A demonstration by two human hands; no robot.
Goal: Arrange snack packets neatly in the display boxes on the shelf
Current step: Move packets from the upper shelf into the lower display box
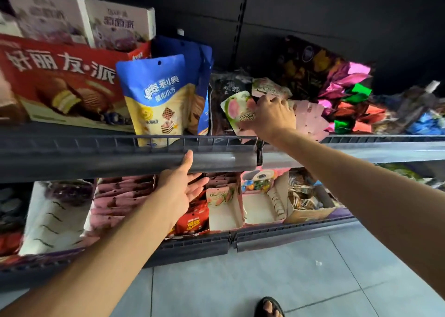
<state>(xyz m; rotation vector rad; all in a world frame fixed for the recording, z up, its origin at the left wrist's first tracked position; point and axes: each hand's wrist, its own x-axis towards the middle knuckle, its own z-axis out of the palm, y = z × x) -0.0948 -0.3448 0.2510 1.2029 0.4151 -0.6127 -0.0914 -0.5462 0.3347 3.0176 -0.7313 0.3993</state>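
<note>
Pink packet (237,110) in R hand (271,116), long axis tilted, top up-left

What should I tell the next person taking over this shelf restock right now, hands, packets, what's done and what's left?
Right hand: on the upper shelf, gripping guava packets beside a fanned pink stack.
Left hand: open, holding nothing, thumb against the upper shelf rail, fingers toward the lower shelf.
Lower shelf: one display box holds a row of pink packets; the guava display box holds only a few at its back; the box beside it looks nearly empty.
Left to do: bring the guava packets down into their box, straighten the rows, and sort out the red packets.
</note>
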